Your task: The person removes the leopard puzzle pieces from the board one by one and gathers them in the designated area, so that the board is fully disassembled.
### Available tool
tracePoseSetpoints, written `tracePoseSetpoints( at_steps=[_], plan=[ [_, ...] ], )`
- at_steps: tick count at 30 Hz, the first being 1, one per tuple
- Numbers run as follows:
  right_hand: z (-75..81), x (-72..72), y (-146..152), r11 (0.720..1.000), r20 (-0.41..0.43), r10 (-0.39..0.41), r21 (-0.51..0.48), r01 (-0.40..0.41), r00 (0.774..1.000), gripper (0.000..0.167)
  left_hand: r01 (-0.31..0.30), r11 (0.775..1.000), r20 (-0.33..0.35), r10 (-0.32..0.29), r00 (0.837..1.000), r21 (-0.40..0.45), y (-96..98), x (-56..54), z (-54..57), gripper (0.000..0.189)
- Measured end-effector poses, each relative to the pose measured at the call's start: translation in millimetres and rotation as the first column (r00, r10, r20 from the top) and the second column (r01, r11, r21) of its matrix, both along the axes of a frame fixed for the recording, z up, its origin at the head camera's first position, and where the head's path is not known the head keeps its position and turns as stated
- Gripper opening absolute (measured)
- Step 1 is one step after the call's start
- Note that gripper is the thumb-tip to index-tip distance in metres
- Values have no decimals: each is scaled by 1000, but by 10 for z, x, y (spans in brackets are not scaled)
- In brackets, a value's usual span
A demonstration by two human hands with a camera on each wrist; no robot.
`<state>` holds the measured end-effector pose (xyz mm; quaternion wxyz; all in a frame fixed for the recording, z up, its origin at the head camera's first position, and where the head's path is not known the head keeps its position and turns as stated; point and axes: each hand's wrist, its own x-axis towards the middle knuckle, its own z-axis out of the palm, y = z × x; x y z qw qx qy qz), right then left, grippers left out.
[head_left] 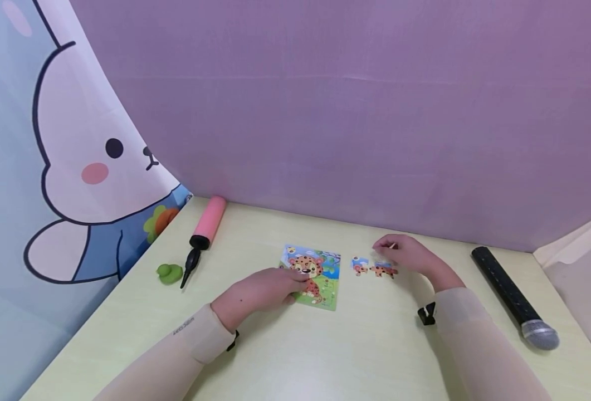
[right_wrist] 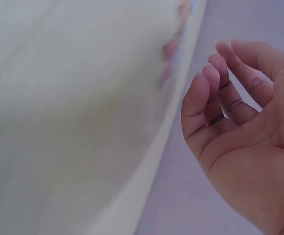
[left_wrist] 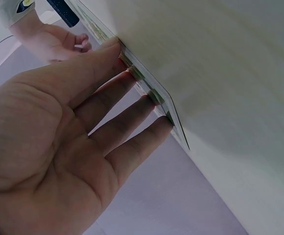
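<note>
In the head view my left hand [head_left: 265,287] rests on the left part of a flat puzzle board [head_left: 329,289] with a spotted leopard cub on it. The left wrist view shows the fingers fairly straight, their tips against the board [left_wrist: 174,105] and the thumb at its edge. To the board's right lie loose jigsaw pieces: a blue and orange one [head_left: 360,265] and a spotted orange group [head_left: 385,272]. My right hand [head_left: 405,253] hovers just above and behind these pieces. Its fingers [right_wrist: 196,98] bend loosely, with nothing between them and the thumb.
A pink hand pump [head_left: 210,220] with a black nozzle and a green toy duck [head_left: 170,273] lie at the left. A black microphone [head_left: 508,289] lies at the right. A purple cloth [head_left: 350,139] hangs behind the table [head_left: 345,356].
</note>
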<state>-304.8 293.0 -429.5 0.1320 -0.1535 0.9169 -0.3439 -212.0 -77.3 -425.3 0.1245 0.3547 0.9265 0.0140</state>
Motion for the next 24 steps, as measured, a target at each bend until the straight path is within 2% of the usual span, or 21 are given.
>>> tracePoseSetpoints(
  at_steps=[4, 11, 18, 24],
  plan=[
    [93, -10, -112, 1000, -33, 15, -17, -16, 999, 36, 1, 1000, -1, -1, 1000, 0, 2, -5, -3, 41],
    [191, -23, -382, 997, -15, 30, -65, -31, 999, 44, 25, 1000, -25, -25, 999, -12, 0, -15, -1, 38],
    [134, -70, -643, 985, 4, 87, -149, -85, 996, 47, 8, 1000, 1, -8, 1000, -22, 26, -15, 33, 42],
    [70, -61, -873, 985, 21, 103, -140, -99, 994, 45, -37, 999, 33, 37, 999, -7, 50, 10, 54, 54]
  ],
)
